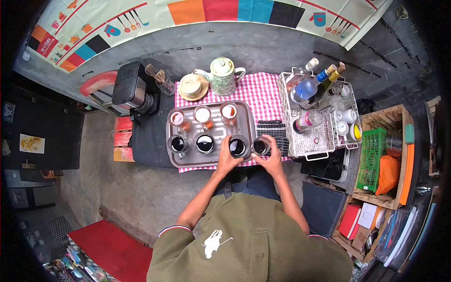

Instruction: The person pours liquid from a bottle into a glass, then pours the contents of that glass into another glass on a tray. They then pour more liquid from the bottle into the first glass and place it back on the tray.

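Curling round the near-right cup (238, 146) on the tray (211, 160), the left hand (228, 157) is narrowed to a hold, its thumb and fingers on the cup's sides. The cup holds a dark drink. The right hand (271, 157) grips a small glass (260, 147) at the tray's right rim, beside the dark checked cloth (272, 131) — whether the glass touches the rim, I cannot tell. Its contents look dark, though what they are is unclear. Cup and glass are close together, between the two hands.

Left of the held cup, two more dark drinks (205, 143) stand in the tray's near row. The far row has three glasses of reddish drink (203, 115) with pale tops. The tray lies on a pink-and-white checked cloth (265, 91), with a lidded pot (223, 80) and a pale cup on a saucer (193, 96) beyond it. To the right sits a white wire basket (312, 148) — upright bottles (304, 90) at its far end, one bottle (308, 120) tilted in it. White-lidded jars (346, 117) stand at the basket's right side.
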{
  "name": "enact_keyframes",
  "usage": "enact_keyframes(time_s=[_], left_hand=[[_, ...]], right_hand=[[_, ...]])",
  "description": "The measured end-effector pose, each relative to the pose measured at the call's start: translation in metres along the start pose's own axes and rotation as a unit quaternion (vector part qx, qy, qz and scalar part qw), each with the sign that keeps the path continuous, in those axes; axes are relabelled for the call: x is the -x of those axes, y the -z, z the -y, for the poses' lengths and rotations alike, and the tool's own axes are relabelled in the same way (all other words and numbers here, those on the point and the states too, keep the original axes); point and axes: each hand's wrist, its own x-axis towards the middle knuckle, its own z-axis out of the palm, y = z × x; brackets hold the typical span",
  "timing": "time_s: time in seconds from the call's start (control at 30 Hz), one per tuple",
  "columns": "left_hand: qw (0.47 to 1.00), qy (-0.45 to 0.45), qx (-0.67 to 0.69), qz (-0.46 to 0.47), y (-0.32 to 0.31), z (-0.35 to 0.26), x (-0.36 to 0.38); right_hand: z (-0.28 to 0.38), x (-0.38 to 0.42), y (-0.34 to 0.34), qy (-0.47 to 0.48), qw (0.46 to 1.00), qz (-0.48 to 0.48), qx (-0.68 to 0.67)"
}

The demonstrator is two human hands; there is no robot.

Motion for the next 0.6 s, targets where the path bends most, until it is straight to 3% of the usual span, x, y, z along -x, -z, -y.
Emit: enact_keyframes(time_s=[0.33, 0.47, 0.6], left_hand=[[0.996, 0.0, 0.081, 0.028, 0.02, -0.041, 0.007], [0.994, -0.075, 0.078, 0.001, 0.027, -0.058, 0.002], [0.991, -0.05, 0.127, -0.002, 0.034, -0.084, -0.001]], right_hand=[[0.033, -0.001, 0.008, 0.01, 0.999, 0.009, -0.033], [0.039, -0.007, 0.01, 0.006, 0.999, 0.015, -0.039], [0.047, -0.011, 0.017, 0.006, 0.999, 0.022, -0.04]])
